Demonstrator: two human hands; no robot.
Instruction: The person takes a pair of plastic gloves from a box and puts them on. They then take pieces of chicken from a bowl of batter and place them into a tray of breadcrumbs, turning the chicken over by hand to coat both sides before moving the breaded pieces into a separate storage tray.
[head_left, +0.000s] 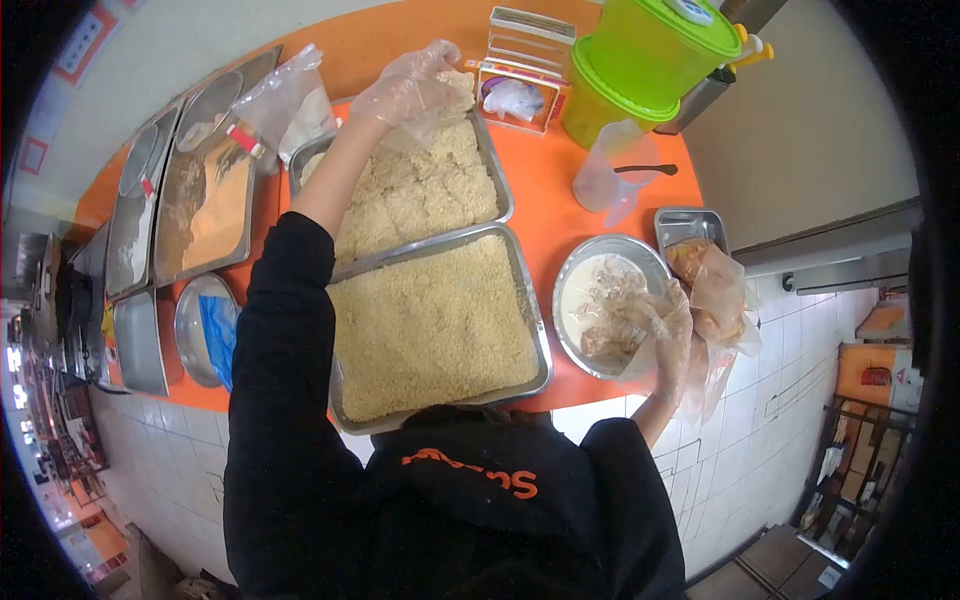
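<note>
My left hand (412, 88), in a clear plastic glove, reaches over the far edge of the back metal tray (505, 190). Its fingers are closed on a crumb-coated piece (460, 90). Under it, breaded pieces (420, 190) lie close together in that tray. My right hand (672, 345), gloved too, dips over the right rim of a round metal bowl (572, 265). White batter and raw-looking meat pieces (610, 335) fill this bowl. The right fingertips are among the meat, and their grip is hidden. Between my arms, a front tray (545, 350) is full of pale crumbs (435, 325).
Right of the bowl, bagged meat (705, 275) rests on a small metal tray (690, 220). Behind stand a clear jug (608, 170), green tubs (640, 60) and a wire rack (530, 50). On the left are an orange powder tray (215, 200) and a round pan (190, 335).
</note>
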